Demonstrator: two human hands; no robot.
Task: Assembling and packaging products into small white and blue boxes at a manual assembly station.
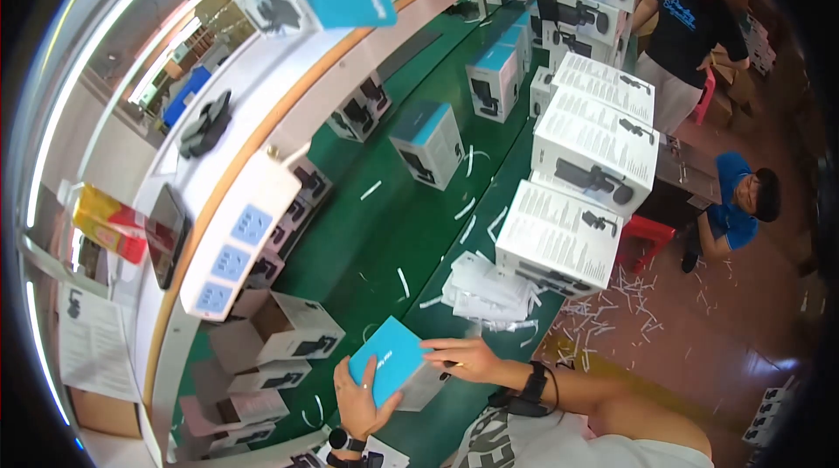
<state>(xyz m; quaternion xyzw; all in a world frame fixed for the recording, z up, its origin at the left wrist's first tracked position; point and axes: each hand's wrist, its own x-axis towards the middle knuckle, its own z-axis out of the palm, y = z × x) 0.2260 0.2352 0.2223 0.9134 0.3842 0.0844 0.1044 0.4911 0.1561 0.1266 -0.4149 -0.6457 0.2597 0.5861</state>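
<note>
Blue box: The blue box [384, 359] was low in the middle, in front of the person, with its blue face up and a bit of white side showing. I could not tell if it rested on the green bench [350, 249].
Left hand: The left hand [357, 402] was clamped on the box's 8 o'clock corner, fingers over the blue face, maybe to stop it from sliding.
Right hand: The right hand [472, 361] was at 3 o'clock, fingertips at the box's edge, perhaps to steady that side. I could not tell if it gripped. The hands were apart, with the box between them.
Open boxes: From the blue box, open boxes [301, 328] sat at 10 o'clock, close to the left hand, maybe to be easy to reach.
Papers: A messy heap of papers [489, 289] lay at 2 o'clock, in the way between the blue box and the stack [555, 232] of white boxes.
Strips: Thin white strips [403, 283] were scattered on the bench.
Far box: Another box [428, 145] stood at 12 o'clock.
Sockets: The sockets [232, 263] were at 10 o'clock, past the open boxes.
People: A person in blue [738, 214] was at 2 o'clock, beyond the stack.
</note>
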